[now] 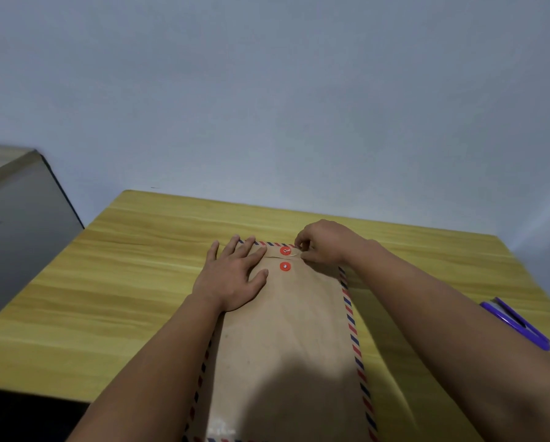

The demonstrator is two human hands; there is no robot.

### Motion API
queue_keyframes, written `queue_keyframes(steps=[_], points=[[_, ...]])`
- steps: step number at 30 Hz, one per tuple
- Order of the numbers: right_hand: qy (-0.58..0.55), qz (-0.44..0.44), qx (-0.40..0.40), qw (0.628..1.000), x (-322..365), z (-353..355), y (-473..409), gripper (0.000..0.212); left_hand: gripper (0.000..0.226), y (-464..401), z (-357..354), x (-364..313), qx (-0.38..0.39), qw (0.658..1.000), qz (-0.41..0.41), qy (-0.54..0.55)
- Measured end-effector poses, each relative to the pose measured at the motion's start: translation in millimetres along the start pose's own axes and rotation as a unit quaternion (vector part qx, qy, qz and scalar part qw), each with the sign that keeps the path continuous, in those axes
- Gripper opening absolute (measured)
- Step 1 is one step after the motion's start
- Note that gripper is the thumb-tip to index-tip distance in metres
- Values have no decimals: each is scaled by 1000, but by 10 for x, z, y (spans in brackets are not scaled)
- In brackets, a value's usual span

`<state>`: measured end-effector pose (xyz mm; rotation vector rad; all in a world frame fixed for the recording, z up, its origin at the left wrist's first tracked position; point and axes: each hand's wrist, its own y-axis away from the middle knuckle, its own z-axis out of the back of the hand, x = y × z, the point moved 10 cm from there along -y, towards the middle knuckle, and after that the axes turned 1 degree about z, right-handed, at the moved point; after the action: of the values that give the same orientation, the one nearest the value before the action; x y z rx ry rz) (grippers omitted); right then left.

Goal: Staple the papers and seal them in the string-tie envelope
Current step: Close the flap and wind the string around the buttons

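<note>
Kraft-brown string-tie envelope (286,339) with red-and-blue striped border, lying flat on yellow wood-grain tabletop (133,282), flap end away from the body, flap folded down. Left hand (232,275) spread flat, fingers straight, pressing the envelope just left of the two red button discs; judged purpose: pinning the flap shut and keeping the envelope from sliding under the pull of the string. Right hand (323,242) just right of the discs, fingers curled, pinching the thin pale string (294,255) leading off upper disc (285,250). Lower disc (285,266) bare, no wrap visible on it. Papers not visible; presumably inside already, unconfirmed. Purple stapler (519,323) set aside, well right of the right forearm, out of the working area. Judged step: winding string between discs, closure not yet done.
</note>
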<state>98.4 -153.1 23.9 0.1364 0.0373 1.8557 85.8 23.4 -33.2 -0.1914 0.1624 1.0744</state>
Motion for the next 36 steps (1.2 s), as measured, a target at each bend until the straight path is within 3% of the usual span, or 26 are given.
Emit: queue_keyframes(steps=[6,10,14,18,21,27,32,36], points=[[193,52,26,979,285,-2,-138,23,67,-5,1,3,-2,1000,-2,-1],[215,55,43,974,340,-52,-178,22,66,-4,6,-2,-4,1000,-2,-2],[107,24,42,993,226,-88,-141,14,66,-7,-3,0,-2,1000,-2,0],[-44,-2,-23,999,129,-32,-55,12,67,-7,-1,-3,-4,1000,-2,-5],[-149,-29,-56,987,51,-2,-11,12,67,-8,-5,1,0,1000,-1,-5],[-287,-86,-48,953,-115,-59,4,21,68,-7,-6,6,0,1000,-1,-7],[-265,-72,-31,961,-84,-21,141,7,68,-1,-5,-1,2,1000,-3,-6],[-240,-98,-32,965,-227,102,335,10,69,3,-4,2,4,1000,-3,-4]])
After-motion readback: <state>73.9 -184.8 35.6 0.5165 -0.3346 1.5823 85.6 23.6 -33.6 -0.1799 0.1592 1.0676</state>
